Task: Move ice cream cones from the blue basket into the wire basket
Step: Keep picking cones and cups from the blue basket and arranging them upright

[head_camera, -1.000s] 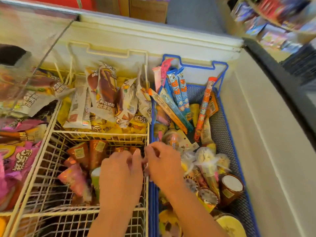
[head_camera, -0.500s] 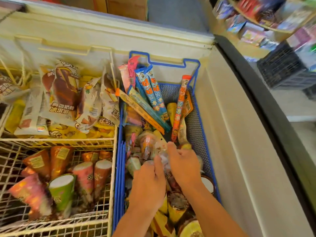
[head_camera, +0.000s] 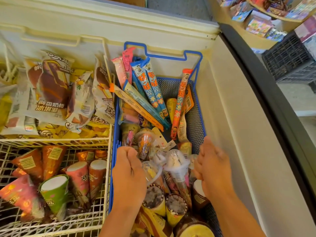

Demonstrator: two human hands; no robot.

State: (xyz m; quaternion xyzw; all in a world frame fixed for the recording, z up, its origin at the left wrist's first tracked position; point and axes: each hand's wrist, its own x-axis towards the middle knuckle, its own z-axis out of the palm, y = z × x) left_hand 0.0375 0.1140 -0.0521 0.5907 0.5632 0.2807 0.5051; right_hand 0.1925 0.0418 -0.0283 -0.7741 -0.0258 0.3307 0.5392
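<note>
Cones crowd the blue basket; left hand fingers curled, grip unclear, right hand fingers relaxed.

Rt of freezer: snack shelf, black crate

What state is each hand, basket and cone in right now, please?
Blue plastic mesh basket, crowded with lidded cones and long ice pops.
White wire basket, holds wrapped cones lying down.
Clear-domed white ice cream cone, dome on, lying in the blue basket.
Left hand, fingers curled over the cones; grip hidden.
Right hand, fingers relaxed beside the clear-domed cone, gripping nothing visible.
</note>
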